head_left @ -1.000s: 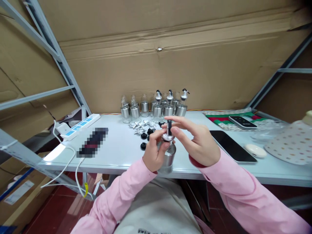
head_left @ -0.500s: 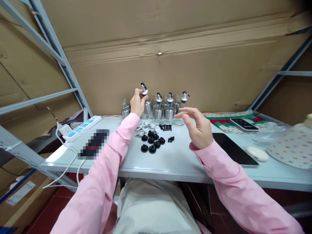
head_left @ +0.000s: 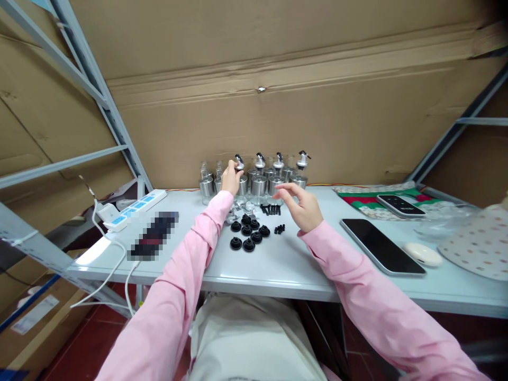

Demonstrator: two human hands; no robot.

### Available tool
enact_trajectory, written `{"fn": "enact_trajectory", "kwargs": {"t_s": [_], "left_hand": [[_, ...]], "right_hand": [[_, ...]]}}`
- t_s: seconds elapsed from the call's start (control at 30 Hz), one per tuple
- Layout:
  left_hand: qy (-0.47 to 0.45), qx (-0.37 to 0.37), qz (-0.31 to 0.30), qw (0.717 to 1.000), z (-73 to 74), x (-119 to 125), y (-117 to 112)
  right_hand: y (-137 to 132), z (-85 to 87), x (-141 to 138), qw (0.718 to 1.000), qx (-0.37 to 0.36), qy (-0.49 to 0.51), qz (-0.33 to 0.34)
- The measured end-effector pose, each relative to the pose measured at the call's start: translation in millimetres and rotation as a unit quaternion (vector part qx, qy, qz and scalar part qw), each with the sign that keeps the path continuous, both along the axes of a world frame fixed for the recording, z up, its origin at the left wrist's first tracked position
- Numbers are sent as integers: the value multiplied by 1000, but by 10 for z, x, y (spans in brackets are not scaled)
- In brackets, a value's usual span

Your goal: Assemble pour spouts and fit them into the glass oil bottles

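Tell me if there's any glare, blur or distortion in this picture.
Head view throughout: white glare far left on the table; glints on the metallic-sleeved bottles; mosaic pixels over a dark object near the power strip; polka-dotted item soft at the right edge; upper right corner dark.

Single camera, worn on my head; it faces forward and down across the tabletop (head_left: 293,270); my pink sleeves (head_left: 174,286) enter from the lower edge, near the lens; my left hand (head_left: 230,179) and right hand (head_left: 305,207) show mid-view, farther out; upright cardboard (head_left: 254,127) fills the background behind the bottles (head_left: 259,186).
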State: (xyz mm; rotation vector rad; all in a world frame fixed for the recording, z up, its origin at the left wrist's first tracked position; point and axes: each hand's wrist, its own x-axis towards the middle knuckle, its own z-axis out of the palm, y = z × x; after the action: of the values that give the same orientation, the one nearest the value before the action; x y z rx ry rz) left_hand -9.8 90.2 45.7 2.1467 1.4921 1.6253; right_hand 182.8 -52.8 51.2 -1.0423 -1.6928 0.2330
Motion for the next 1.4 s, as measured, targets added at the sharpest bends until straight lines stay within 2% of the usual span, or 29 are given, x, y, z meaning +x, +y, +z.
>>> {"fn": "enact_trajectory", "kwargs": {"t_s": [0.13,0.27,0.37,0.43,0.53,0.6,0.7,0.77,0.87,1.0,1.1,1.17,1.23,1.4], "left_hand": [[-1,-15,-20,1000,-7,-7,87],[17,-42,-44,998,26,-11,83],[43,-23,-46,998,-13,-52,-108],[58,15,-37,998,-77,-111,-317],[100,54,-6,994,-166,-230,-641],[158,37,41,986,-192,-307,-788],[234,-73,141,959,-193,-389,-865],[267,-141,179,936,-197,-419,-855],[289,-143,163,932,-228,-422,-838],[289,-53,41,955,-287,-334,-882],[292,15,-38,955,-317,-237,-931],[284,58,-74,954,-327,-185,-956],[263,95,-102,955,-330,-152,-975],[214,122,-143,959,-331,-127,-1006]], "right_hand": [[177,-10,-84,999,-21,-26,16],[416,-78,-151,984,-69,-160,29],[597,-200,-147,952,-110,-284,42],[683,-285,-126,934,-146,-325,34],[738,-368,-104,915,-201,-350,9],[742,-392,-115,905,-221,-363,-6],[738,-412,-151,899,-231,-372,-15],[737,-422,-163,900,-232,-369,-18],[729,-416,-137,911,-234,-338,-20],[701,-360,-62,946,-243,-215,-27],[676,-325,-39,965,-253,-64,24],[654,-315,-54,960,-266,27,84],[627,-311,-86,943,-295,85,131],[551,-304,-160,899,-369,152,180]]}}
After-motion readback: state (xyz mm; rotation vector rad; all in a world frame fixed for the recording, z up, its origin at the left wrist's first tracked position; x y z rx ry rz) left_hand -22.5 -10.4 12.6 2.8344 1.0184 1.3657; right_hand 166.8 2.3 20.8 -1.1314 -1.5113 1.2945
